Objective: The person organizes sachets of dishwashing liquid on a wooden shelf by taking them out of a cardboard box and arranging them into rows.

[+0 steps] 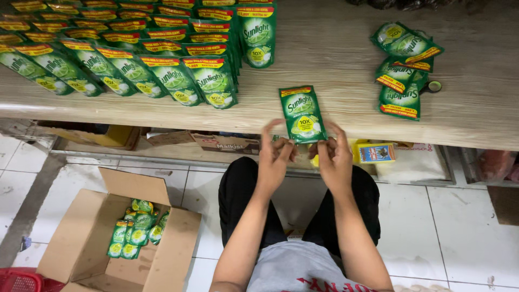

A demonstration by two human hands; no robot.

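Wood-grain tabletop (335, 59) bears neat pouch rows (135, 70); both hands, left hand (274, 158) and right hand (335, 158), seemingly pinch a green pouch (302, 113) at its near edge, where it could tip off.

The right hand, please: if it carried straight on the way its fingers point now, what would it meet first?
The right hand points up and away over the shelf edge. Its fingers already touch the green pouch, so that comes first; beyond it lies bare wooden shelf, as far as depth shows.
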